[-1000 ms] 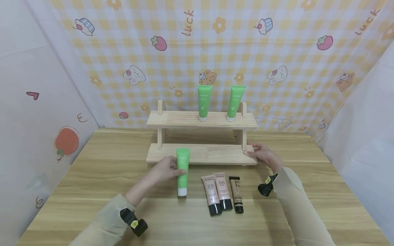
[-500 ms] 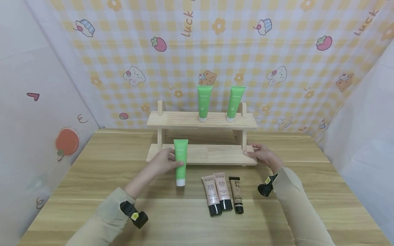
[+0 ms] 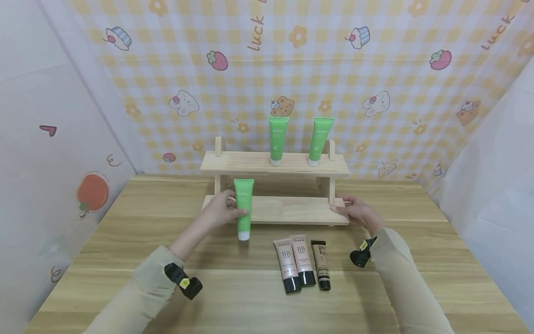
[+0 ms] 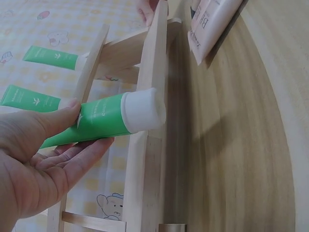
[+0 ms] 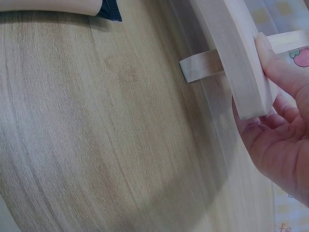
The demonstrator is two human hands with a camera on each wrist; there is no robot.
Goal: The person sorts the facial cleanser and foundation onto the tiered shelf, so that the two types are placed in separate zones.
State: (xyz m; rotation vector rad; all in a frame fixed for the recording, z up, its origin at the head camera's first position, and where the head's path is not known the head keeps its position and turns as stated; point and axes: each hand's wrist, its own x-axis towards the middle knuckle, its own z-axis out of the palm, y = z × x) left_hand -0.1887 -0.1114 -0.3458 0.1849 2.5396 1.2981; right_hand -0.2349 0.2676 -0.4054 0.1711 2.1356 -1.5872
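My left hand (image 3: 221, 209) pinches a green squeeze tube (image 3: 244, 204) between thumb and fingers, its white cap pointing down. In the head view the tube overlaps the left part of the lower board of a two-tier wooden shelf (image 3: 288, 208). The left wrist view shows the tube's white cap (image 4: 144, 110) in front of the board's edge. At the shelf's right end my right hand (image 3: 359, 212) grips the lower board, thumb on top and fingers beneath, as the right wrist view shows at the board's end (image 5: 251, 96).
Two more green tubes, a left one (image 3: 277, 139) and a right one (image 3: 320, 139), stand cap-down on the upper board. In front of the shelf lie two pink BB cream tubes (image 3: 288, 262) and a slim gold-and-black tube (image 3: 321, 264). A checked cloth (image 3: 375, 69) hangs behind.
My left hand has carried the green tube up and away from me, from in front of the shelf to over its lower board. My right hand keeps its grip on the board.
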